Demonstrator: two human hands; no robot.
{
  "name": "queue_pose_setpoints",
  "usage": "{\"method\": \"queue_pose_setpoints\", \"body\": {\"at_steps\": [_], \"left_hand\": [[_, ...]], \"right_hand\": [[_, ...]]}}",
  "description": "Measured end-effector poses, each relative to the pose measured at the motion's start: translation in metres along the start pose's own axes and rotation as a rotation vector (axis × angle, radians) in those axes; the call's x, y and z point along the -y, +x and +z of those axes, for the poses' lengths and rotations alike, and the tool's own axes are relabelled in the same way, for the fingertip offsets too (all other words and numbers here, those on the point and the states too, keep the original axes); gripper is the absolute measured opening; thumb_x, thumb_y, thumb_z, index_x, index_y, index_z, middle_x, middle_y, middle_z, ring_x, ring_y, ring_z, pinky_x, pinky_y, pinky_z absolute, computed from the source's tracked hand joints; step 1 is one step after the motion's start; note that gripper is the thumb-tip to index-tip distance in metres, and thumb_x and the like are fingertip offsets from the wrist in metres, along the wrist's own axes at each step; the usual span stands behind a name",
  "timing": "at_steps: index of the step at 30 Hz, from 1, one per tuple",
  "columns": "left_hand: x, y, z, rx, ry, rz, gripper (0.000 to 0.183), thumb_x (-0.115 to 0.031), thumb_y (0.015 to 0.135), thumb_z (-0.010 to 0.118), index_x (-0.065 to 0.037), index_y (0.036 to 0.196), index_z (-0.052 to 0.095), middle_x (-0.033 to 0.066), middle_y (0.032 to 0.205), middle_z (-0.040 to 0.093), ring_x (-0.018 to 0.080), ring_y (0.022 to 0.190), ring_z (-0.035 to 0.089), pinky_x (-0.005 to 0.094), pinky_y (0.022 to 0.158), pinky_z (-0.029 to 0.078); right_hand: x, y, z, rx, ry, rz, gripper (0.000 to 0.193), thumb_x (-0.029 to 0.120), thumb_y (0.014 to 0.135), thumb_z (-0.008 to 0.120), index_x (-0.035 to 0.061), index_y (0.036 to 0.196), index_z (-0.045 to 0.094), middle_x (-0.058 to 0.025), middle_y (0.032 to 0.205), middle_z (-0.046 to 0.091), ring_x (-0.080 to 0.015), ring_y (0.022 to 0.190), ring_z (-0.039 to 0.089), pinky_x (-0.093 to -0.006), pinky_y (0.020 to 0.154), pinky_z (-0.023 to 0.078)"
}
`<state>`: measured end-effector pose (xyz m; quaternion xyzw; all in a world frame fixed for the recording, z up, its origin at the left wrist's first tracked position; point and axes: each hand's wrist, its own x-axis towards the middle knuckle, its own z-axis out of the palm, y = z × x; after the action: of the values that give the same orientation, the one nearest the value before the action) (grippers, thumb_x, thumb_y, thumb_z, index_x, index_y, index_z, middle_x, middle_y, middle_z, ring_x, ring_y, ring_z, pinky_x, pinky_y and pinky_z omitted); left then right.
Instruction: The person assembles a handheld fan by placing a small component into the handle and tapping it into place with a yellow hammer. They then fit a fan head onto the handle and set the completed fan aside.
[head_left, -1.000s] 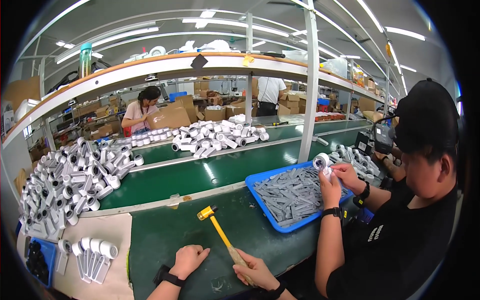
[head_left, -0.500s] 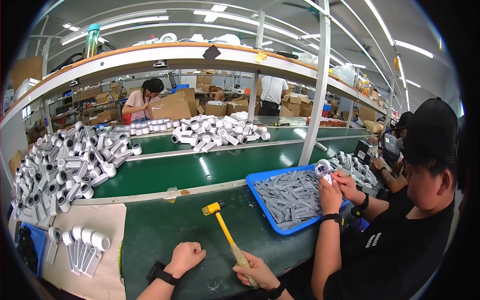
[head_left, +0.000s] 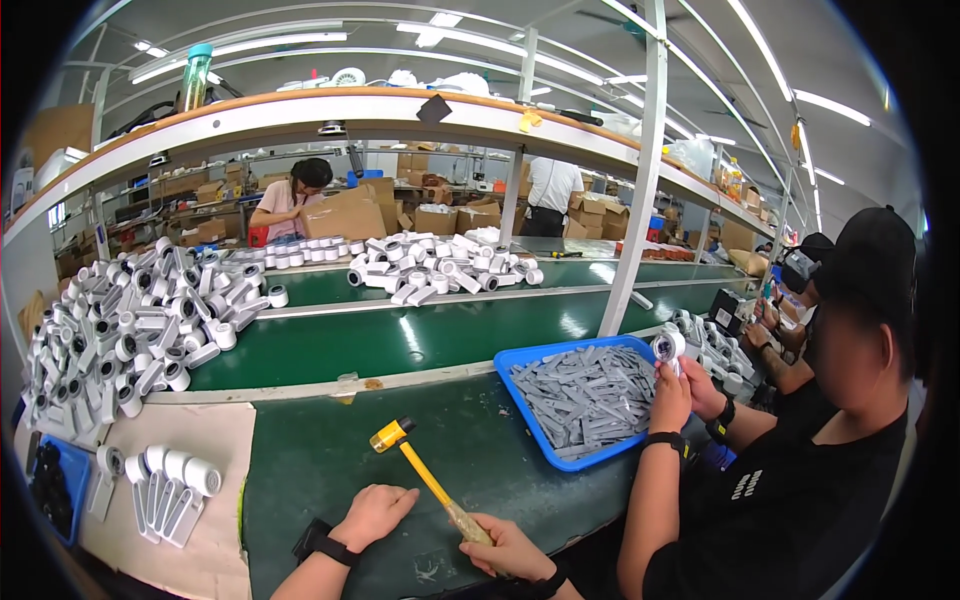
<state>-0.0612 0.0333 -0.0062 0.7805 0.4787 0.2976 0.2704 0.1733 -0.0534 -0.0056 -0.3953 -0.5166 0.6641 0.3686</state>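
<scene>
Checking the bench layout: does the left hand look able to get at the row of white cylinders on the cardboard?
Probably yes. The left hand rests empty on the green mat, and nothing lies between it and the white cylinders.

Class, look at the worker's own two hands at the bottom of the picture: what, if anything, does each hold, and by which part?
The right hand grips a yellow-handled mallet by the end of its handle. The left hand rests empty on the green bench.

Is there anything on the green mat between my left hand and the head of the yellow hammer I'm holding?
Nothing visible. The left hand rests on the green mat, the right hand grips the hammer handle, and the mat up to the hammer head is bare.
</scene>
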Motion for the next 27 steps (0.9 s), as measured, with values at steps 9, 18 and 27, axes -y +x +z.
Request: {"method": "queue_pose_setpoints", "body": {"at_steps": [9, 18, 27], "left_hand": [[-0.0084, -0.0001, -0.0029, 0.042, 0.019, 0.103, 0.043, -0.03, 0.097, 0.054, 0.001, 0.067, 0.056, 0.0202, 0.062, 0.052, 0.0407, 0.062, 0.053, 0.0458, 0.059, 0.041], [-0.0056, 0.0014, -0.001, 0.0, -0.016, 0.167, 0.043, -0.029, 0.096, 0.054, 0.001, 0.066, 0.053, 0.0196, 0.061, 0.05, 0.04, 0.06, 0.052, 0.0454, 0.058, 0.04], [-0.0032, 0.0006, 0.0061, -0.045, 0.116, 0.196, 0.035, -0.025, 0.092, 0.061, -0.001, 0.067, 0.057, 0.0172, 0.064, 0.055, 0.0376, 0.063, 0.057, 0.0454, 0.058, 0.045]], "right_hand": [[-0.0009, 0.0004, -0.0008, -0.001, 0.056, 0.001, 0.05, 0.004, 0.093, 0.06, 0.0017, 0.141, 0.044, 0.0027, 0.072, 0.052, -0.0047, 0.053, 0.047, -0.0205, 0.046, 0.036], [-0.0062, 0.0031, -0.0073, 0.042, 0.047, -0.028, 0.052, 0.002, 0.092, 0.06, 0.0011, 0.141, 0.042, 0.0017, 0.079, 0.054, -0.0047, 0.053, 0.048, -0.0204, 0.046, 0.037], [-0.0059, -0.0029, 0.001, -0.027, 0.054, -0.111, 0.052, 0.001, 0.092, 0.06, 0.0008, 0.141, 0.043, 0.0011, 0.078, 0.054, -0.0053, 0.052, 0.047, -0.0204, 0.046, 0.037]]}}
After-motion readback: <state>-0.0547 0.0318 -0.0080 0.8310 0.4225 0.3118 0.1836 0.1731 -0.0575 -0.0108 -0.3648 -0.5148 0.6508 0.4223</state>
